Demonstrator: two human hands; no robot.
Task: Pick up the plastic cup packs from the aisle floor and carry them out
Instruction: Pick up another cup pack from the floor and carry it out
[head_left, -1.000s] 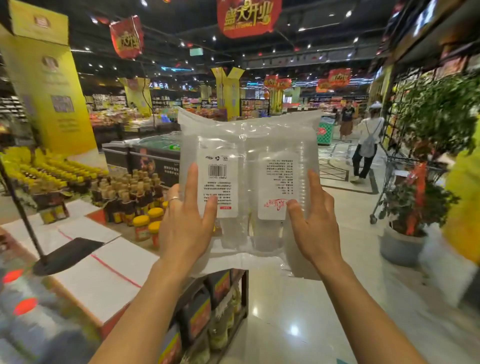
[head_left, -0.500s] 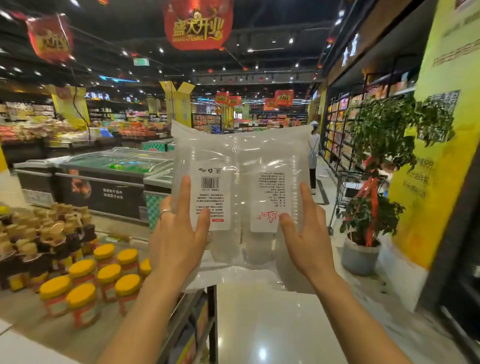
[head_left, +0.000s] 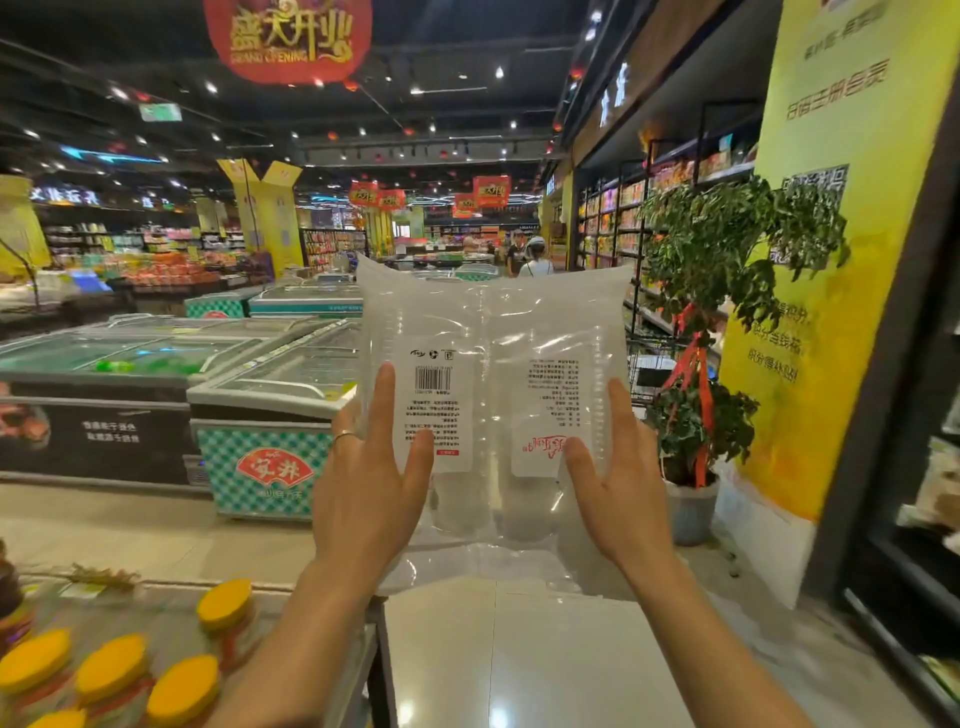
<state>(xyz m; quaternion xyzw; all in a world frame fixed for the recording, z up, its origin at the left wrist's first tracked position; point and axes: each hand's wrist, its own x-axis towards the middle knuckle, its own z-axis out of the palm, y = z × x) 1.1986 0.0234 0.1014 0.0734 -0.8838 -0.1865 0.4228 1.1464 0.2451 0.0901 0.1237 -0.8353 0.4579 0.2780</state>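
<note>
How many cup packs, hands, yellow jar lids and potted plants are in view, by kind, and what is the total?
Packs: 2 facing the camera, side by side; any behind them cannot be told
Hands: 2, left hand and right hand, both holding the packs
Yellow lids: 5, one cut off at the bottom edge
Plant: 1
Total: 10

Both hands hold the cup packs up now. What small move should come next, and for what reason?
Probably a step straight ahead on the bare floor. The plastic cup packs are already off the floor, gripped at their lower sides by the left hand and right hand; a chest freezer stands left, a potted plant right.
</note>
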